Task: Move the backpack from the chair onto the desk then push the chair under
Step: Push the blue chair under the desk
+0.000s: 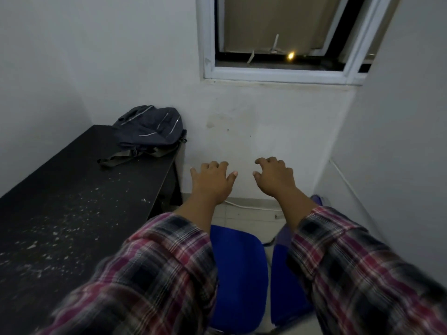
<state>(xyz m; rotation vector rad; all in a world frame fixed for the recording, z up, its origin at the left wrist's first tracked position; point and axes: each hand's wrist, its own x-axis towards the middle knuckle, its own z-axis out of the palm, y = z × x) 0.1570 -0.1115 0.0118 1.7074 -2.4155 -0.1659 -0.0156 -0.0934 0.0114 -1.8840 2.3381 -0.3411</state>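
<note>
A dark grey backpack lies slumped at the far end of the black desk, against the wall, with a strap trailing toward me. The blue chair stands below my arms, right of the desk, its seat and back partly hidden by my plaid sleeves. My left hand and my right hand are both held out in the air above the chair, palms down, fingers spread and slightly curled. Neither hand touches anything.
The desk top is speckled with white crumbs. A white wall with a window is ahead and another wall closes in on the right. A white cable runs along the tiled floor by the wall.
</note>
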